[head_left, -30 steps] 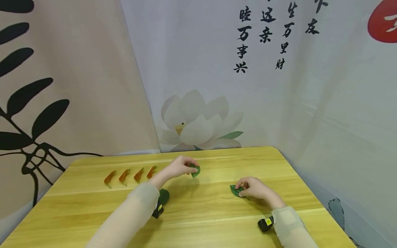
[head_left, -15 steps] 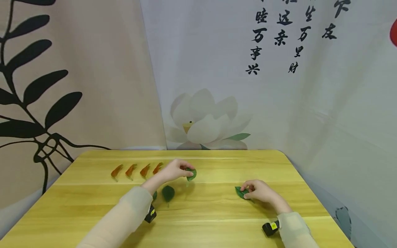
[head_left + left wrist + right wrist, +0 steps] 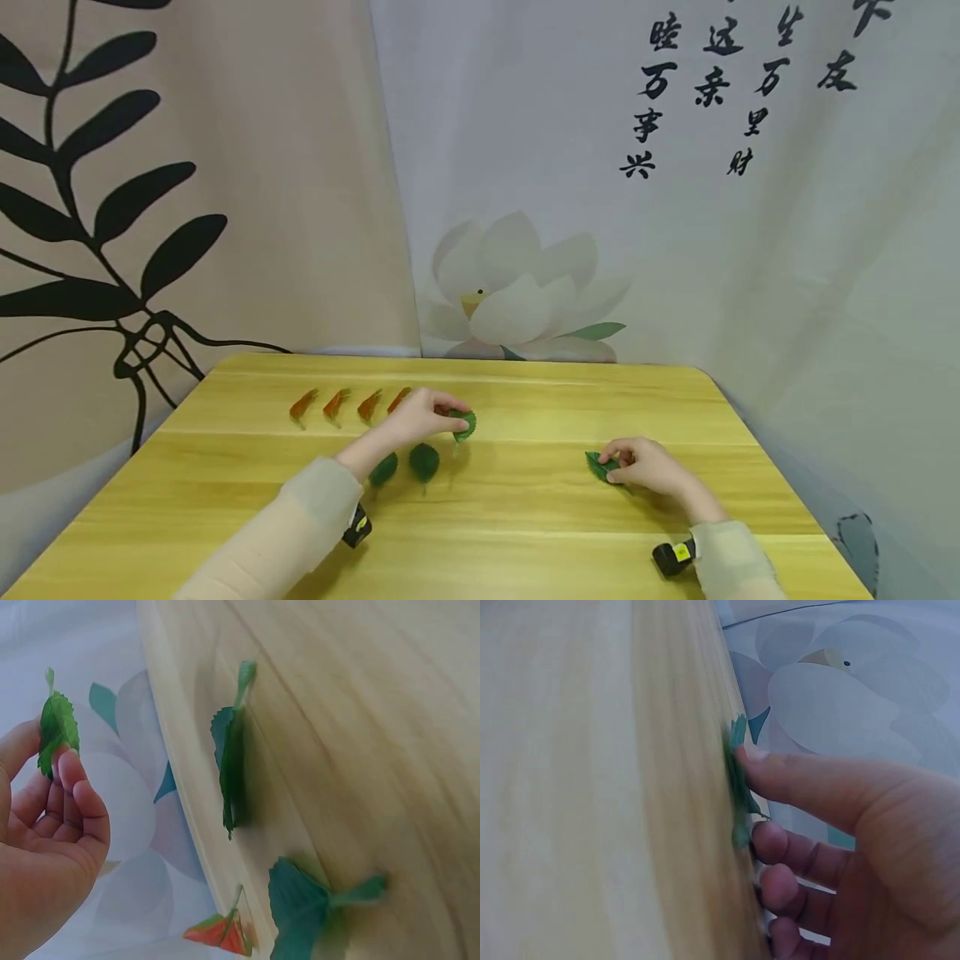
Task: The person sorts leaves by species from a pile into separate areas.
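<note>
My left hand [image 3: 429,414] pinches a green artificial leaf [image 3: 466,426] between thumb and fingers, held above the table. In the left wrist view this leaf [image 3: 58,726] stands upright with its pale stem on top. Below the left forearm lie two more green leaves, one rounder [image 3: 424,461] and one partly beside the sleeve [image 3: 383,470]. At the right, my right hand [image 3: 652,467] pinches another green leaf [image 3: 602,465] close over the tabletop. The right wrist view shows the thumb on that leaf [image 3: 737,776], with the fingers curled below it.
Several orange-red leaf-like pieces [image 3: 335,406] lie in a row at the table's back left; the left hand partly covers the rightmost. The wooden table [image 3: 525,542] ends at a printed fabric backdrop [image 3: 525,125]. A black wrist camera [image 3: 672,558] sits at the right cuff.
My left hand, holding its leaf, has moved left and toward me over the table, uncovering the two lying leaves. The head view has swung left. My right hand stays at its leaf.
</note>
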Tool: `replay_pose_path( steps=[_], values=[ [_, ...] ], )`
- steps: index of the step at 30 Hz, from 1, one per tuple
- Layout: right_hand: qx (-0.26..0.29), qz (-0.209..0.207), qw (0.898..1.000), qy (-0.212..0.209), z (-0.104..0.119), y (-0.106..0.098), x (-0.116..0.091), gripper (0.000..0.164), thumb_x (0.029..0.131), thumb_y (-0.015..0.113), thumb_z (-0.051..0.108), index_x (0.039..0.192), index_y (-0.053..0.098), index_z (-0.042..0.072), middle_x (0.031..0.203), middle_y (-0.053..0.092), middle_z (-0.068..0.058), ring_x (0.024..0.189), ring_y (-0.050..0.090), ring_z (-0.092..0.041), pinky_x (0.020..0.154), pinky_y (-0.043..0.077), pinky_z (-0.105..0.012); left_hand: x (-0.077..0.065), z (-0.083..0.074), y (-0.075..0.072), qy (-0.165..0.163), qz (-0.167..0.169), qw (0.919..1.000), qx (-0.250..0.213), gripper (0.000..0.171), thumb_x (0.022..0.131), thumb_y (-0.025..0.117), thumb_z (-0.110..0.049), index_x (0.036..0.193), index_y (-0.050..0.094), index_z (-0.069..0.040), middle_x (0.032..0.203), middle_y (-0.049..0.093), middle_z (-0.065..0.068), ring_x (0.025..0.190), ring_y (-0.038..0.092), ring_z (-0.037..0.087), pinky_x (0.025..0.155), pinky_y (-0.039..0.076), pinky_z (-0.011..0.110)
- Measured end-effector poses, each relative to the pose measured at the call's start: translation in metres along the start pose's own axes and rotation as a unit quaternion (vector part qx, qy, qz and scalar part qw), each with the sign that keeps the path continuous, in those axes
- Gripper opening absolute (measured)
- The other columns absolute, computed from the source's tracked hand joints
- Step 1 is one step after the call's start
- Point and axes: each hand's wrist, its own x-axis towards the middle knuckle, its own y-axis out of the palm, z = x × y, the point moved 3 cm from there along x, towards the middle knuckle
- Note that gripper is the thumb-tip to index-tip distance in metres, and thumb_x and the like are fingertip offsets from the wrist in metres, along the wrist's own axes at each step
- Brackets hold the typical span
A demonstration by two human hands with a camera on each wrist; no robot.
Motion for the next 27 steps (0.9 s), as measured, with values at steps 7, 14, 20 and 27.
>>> replay_pose_path(
  steps=[7, 14, 20, 27],
  values=[
    [-0.010, 0.005, 1.000, 0.004, 0.002, -0.008, -0.005, 0.017, 0.085, 0.075, 0.014, 0.101, 0.070, 0.011, 0.076, 0.052, 0.000, 0.069, 0.046, -0.015, 0.059, 0.037, -0.027, -0.005, -0.005, 0.000, 0.009, -0.002, 0.9999, 0.010, 0.028, 0.087, 0.074, -0.024, 0.112, 0.073, -0.012, 0.082, 0.064, -0.002, 0.072, 0.053, 0.014, 0.062, 0.044, 0.030],
    [0.001, 0.016, 1.000, 0.010, 0.001, -0.007, -0.007, 0.017, 0.086, 0.074, 0.016, 0.102, 0.069, 0.011, 0.077, 0.051, -0.001, 0.070, 0.045, -0.016, 0.060, 0.036, -0.028, -0.014, -0.002, 0.002, 0.025, 0.008, 0.9997, 0.002, 0.031, 0.088, 0.074, -0.023, 0.115, 0.072, -0.009, 0.077, 0.061, -0.002, 0.066, 0.048, 0.012, 0.057, 0.040, 0.025],
    [0.015, 0.021, 1.000, 0.008, 0.002, -0.003, -0.007, 0.018, 0.087, 0.073, 0.015, 0.103, 0.069, 0.010, 0.077, 0.050, -0.002, 0.069, 0.044, -0.015, 0.058, 0.035, -0.027, -0.022, 0.004, 0.004, 0.042, 0.005, 0.9991, 0.006, 0.035, 0.087, 0.074, -0.021, 0.117, 0.070, -0.004, 0.080, 0.063, -0.002, 0.067, 0.051, 0.011, 0.058, 0.043, 0.025],
    [0.030, 0.022, 0.999, 0.012, 0.004, 0.001, -0.002, 0.019, 0.087, 0.073, 0.016, 0.105, 0.069, 0.009, 0.078, 0.051, -0.003, 0.069, 0.044, -0.017, 0.057, 0.035, -0.027, -0.029, 0.013, 0.009, 0.053, 0.014, 0.9979, 0.034, 0.037, 0.086, 0.075, -0.017, 0.119, 0.068, 0.000, 0.094, 0.068, 0.001, 0.077, 0.058, 0.013, 0.066, 0.049, 0.027]
  ],
)
